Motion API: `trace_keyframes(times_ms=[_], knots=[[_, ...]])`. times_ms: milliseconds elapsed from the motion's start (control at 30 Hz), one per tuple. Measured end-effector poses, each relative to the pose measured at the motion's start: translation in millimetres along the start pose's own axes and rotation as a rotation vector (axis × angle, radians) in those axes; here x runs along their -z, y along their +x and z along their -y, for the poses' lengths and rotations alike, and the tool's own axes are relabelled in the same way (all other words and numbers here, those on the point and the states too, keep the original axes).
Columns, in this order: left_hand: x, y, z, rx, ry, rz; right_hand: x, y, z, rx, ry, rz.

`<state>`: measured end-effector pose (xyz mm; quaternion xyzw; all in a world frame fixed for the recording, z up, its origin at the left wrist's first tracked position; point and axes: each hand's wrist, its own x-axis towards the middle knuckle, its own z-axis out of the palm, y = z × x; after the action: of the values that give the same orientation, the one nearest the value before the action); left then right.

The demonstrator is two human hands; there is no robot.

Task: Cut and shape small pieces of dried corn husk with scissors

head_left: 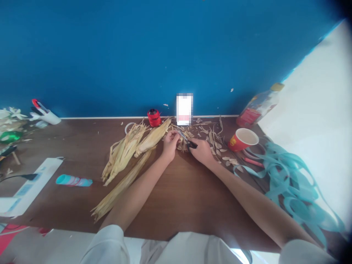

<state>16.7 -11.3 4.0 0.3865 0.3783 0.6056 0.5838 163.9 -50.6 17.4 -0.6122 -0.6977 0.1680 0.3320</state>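
My right hand (202,150) is closed around the black handles of a pair of scissors (184,137), whose blades point away and to the left. Close beside the blades, my left hand (170,145) is pinched; whatever lies between its fingertips is too small to make out. Cut bits of dried corn husk (216,141) are scattered under and behind both hands. To the left lie bundles of dried corn husk (125,152), and a long folded husk (123,189) rests by my left forearm.
A lit phone (184,109) leans on the blue wall behind my hands, with a red round container (154,118) to its left. On the right are a paper cup (243,140), a tilted bottle (258,106) and tangled teal ribbon (291,183). A power strip (35,187) lies left.
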Motion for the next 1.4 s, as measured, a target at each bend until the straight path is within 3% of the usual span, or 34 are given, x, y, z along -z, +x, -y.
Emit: trace_keyframes(times_ms=[867, 1200, 1400], knots=[[0.6, 0.4, 0.2, -0.051, 0.016, -0.006, -1.5, 0.2, -5.6, 0.006, -0.068, 0.023], [0.9, -2.7, 4.7, -0.143, 0.173, -0.101, 2.8, 0.6, -6.3, -0.008, -0.18, 0.033], [-0.1, -6.3, 1.0, -0.163, 0.228, -0.095, 6.4, 2.9, -7.0, -0.038, -0.167, 0.012]])
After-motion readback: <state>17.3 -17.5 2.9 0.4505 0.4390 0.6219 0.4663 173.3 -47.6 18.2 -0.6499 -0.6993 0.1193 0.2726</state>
